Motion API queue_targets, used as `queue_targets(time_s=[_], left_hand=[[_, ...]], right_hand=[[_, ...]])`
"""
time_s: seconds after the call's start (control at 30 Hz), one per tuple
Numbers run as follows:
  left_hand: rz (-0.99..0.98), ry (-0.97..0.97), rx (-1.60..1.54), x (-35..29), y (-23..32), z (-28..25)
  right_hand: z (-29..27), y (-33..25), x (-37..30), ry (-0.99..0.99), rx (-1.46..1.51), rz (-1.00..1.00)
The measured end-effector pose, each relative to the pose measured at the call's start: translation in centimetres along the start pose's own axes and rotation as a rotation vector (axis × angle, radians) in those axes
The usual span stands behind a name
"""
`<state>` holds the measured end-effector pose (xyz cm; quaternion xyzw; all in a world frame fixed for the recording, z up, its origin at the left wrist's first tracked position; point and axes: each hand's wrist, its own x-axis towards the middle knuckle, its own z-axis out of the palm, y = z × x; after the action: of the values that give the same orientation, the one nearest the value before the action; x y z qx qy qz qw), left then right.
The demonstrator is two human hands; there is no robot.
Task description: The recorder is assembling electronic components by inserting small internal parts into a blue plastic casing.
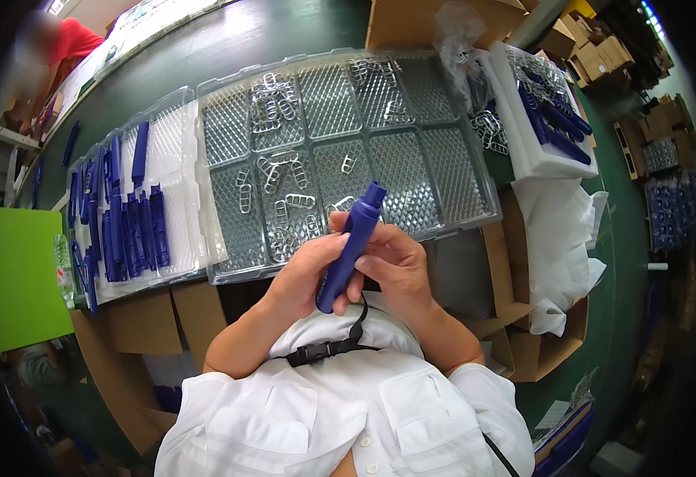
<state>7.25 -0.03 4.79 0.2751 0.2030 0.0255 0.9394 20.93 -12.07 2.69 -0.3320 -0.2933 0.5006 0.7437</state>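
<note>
Both of my hands hold a blue plastic tube-shaped handle [352,246] in front of my waist. It is tilted, with its narrower stepped end up and to the right. My left hand [308,266] wraps its left side, fingertips showing behind and below it. From the right, my right hand [400,266] grips it with the thumb pressed against its side. Just beyond lies a clear compartmented tray [336,145] with small ladder-shaped metal pieces [272,103] in several of its sections. Whether my fingers also hold a small part is hidden.
At the left, a second clear tray [174,151] bears many blue plastic parts [129,226]. A white foam box [543,163] with blue parts and metal pieces stands at the right. Cardboard boxes [145,318] sit below the table edge. A person in red [77,40] is at the far left.
</note>
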Motion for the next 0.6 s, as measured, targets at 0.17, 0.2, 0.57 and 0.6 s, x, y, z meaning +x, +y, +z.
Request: queue_targets(time_s=[0.17, 0.2, 0.57, 0.6], left_hand=[[-0.113, -0.051, 0.137, 1.2, -0.6, -0.8], [-0.122, -0.038, 0.199, 1.2, -0.3, -0.8], [0.346, 0.257, 0.281, 1.3, 1.4, -1.3], [0.387, 0.257, 0.241, 1.1, 1.5, -1.5]], right_hand=[[-2.7, -2.2, 0.5, -0.086, -0.137, 0.164], [-2.7, -2.9, 0.5, -0.015, -0.088, 0.253], [-7.6, -8.7, 5.5, 0.291, -0.790, 0.012], [-9.4, -10.5, 7.2, 0.407, -0.940, -0.172]])
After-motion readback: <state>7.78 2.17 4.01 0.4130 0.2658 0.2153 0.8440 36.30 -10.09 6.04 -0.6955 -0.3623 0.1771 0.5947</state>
